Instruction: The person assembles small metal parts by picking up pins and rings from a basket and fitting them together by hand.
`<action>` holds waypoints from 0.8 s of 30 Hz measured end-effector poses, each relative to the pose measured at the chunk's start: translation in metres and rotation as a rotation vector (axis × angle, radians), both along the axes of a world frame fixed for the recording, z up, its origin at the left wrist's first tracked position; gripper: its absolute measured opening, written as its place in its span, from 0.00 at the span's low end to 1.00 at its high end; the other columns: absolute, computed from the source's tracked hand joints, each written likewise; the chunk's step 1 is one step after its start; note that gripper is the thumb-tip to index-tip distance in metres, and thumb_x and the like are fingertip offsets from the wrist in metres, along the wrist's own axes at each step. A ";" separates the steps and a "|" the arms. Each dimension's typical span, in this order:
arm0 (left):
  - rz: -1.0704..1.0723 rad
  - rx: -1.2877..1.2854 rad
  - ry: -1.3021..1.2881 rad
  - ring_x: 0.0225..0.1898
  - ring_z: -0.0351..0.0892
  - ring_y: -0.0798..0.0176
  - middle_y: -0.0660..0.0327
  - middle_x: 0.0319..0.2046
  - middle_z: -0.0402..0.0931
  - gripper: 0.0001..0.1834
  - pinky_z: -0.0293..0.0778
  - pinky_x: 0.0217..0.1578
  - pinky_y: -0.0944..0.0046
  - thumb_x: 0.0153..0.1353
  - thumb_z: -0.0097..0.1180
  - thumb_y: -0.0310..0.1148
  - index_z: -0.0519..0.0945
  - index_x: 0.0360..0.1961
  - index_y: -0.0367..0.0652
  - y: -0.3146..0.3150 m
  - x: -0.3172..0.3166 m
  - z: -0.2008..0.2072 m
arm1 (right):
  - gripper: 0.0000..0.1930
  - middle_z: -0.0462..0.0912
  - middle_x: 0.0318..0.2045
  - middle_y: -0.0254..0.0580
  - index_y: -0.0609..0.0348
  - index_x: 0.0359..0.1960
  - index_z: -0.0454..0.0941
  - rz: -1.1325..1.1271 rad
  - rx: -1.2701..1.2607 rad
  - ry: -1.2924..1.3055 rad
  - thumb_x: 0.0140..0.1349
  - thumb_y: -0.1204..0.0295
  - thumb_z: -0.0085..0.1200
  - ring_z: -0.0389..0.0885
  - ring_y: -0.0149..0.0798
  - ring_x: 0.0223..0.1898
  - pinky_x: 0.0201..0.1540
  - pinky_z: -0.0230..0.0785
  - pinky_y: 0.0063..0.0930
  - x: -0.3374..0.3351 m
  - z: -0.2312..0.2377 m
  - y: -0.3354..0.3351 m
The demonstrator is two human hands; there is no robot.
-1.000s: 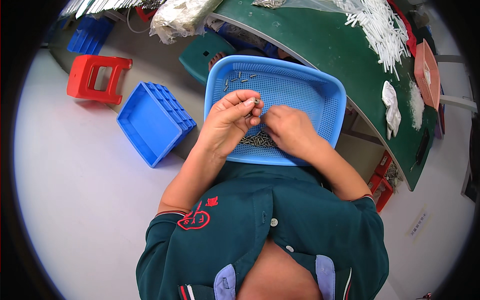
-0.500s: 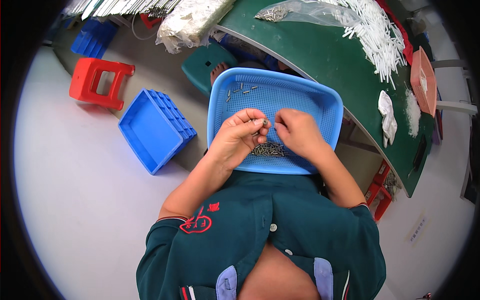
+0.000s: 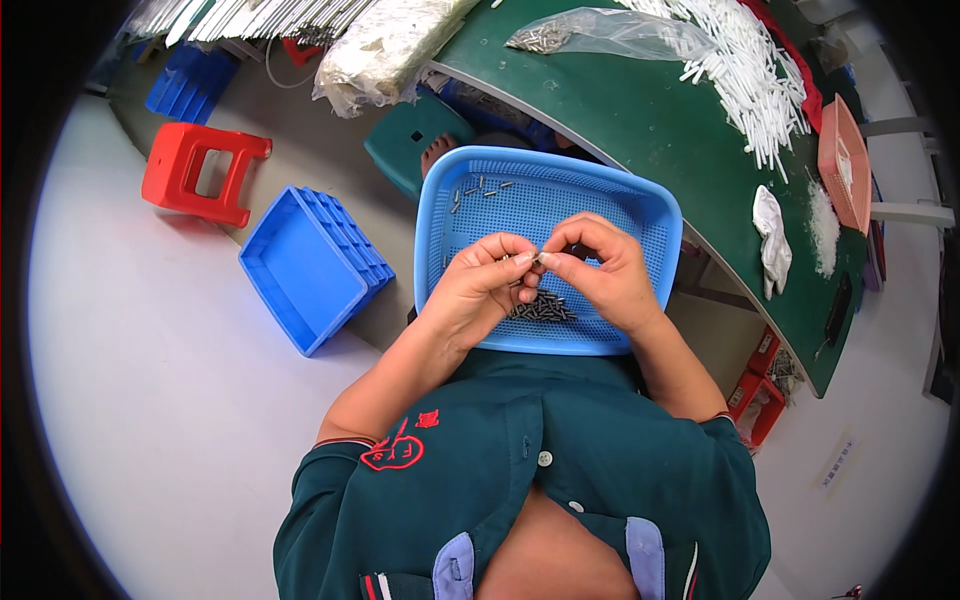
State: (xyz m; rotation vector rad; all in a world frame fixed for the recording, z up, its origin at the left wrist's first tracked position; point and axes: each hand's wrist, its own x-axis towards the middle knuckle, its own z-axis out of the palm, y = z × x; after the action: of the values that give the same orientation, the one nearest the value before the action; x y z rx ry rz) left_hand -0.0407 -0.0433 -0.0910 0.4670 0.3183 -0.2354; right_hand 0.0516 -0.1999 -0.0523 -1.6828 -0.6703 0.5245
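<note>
Both hands are over a blue plastic basket [image 3: 425, 215] with a perforated bottom. My left hand [image 3: 478, 292] pinches a small metal cylinder, mostly covered by the fingers. At its fingertips, my right hand [image 3: 612, 278] closes thumb and forefinger on something too small to make out. Below the hands, a pile of small metal cylinders [image 3: 545, 308] lies in the near part of the basket, partly hidden by my left hand. Several loose metal cylinders [image 3: 480, 188] are scattered near the basket's far left corner.
A green table [image 3: 640, 130] curves along the right, bearing white sticks [image 3: 745, 85], a plastic bag [image 3: 620, 35], a white glove [image 3: 770, 240] and a pink basket [image 3: 843, 170]. On the left stand a blue crate [image 3: 305, 270] and a red stool [image 3: 205, 172]. Red bins [image 3: 757, 395] sit low right.
My right hand has moved in to meet my left fingertips, its thumb and forefinger now pinched there. My left hand has stayed nearly in place.
</note>
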 end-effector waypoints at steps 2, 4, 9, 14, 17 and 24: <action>0.007 0.005 0.007 0.31 0.74 0.69 0.60 0.30 0.75 0.04 0.71 0.31 0.71 0.60 0.55 0.27 0.76 0.36 0.39 -0.001 0.000 0.000 | 0.04 0.78 0.27 0.34 0.60 0.28 0.79 -0.004 -0.009 -0.020 0.51 0.74 0.59 0.75 0.28 0.30 0.30 0.65 0.20 -0.001 0.000 0.000; 0.014 0.009 0.014 0.31 0.73 0.70 0.60 0.30 0.75 0.04 0.71 0.31 0.71 0.60 0.55 0.27 0.76 0.36 0.38 -0.002 0.000 -0.001 | 0.04 0.79 0.27 0.36 0.60 0.29 0.79 0.012 -0.040 -0.095 0.51 0.75 0.59 0.75 0.31 0.29 0.31 0.67 0.22 -0.003 0.000 0.000; 0.031 0.010 0.026 0.29 0.72 0.70 0.62 0.29 0.75 0.05 0.70 0.30 0.71 0.61 0.54 0.29 0.76 0.35 0.39 -0.002 0.000 0.000 | 0.05 0.79 0.27 0.38 0.60 0.29 0.79 0.043 0.020 -0.370 0.49 0.76 0.59 0.77 0.37 0.29 0.32 0.69 0.28 0.001 -0.005 -0.001; -0.032 0.023 0.040 0.28 0.71 0.71 0.63 0.29 0.76 0.07 0.68 0.29 0.71 0.61 0.55 0.32 0.76 0.34 0.40 -0.002 0.000 -0.003 | 0.07 0.78 0.29 0.40 0.59 0.30 0.77 0.034 -0.056 -0.305 0.47 0.76 0.60 0.77 0.41 0.32 0.34 0.70 0.32 -0.003 0.004 0.001; -0.043 0.027 0.045 0.28 0.71 0.71 0.64 0.29 0.76 0.07 0.69 0.30 0.71 0.61 0.56 0.33 0.76 0.34 0.40 -0.002 0.001 -0.002 | 0.08 0.78 0.29 0.41 0.58 0.30 0.76 0.049 -0.013 -0.417 0.46 0.76 0.60 0.76 0.44 0.33 0.35 0.69 0.34 0.000 -0.001 0.002; -0.011 0.024 -0.001 0.32 0.73 0.70 0.61 0.31 0.77 0.07 0.71 0.34 0.71 0.61 0.55 0.31 0.76 0.37 0.39 -0.001 0.003 0.002 | 0.06 0.78 0.28 0.41 0.59 0.26 0.75 0.043 -0.038 -0.505 0.45 0.76 0.59 0.76 0.44 0.33 0.36 0.68 0.34 0.003 0.001 0.002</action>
State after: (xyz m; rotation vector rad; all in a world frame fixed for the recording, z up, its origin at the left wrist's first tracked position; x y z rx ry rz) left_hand -0.0379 -0.0447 -0.0891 0.4930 0.3177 -0.2419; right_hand 0.0546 -0.1974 -0.0508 -1.8563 -1.0654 0.1348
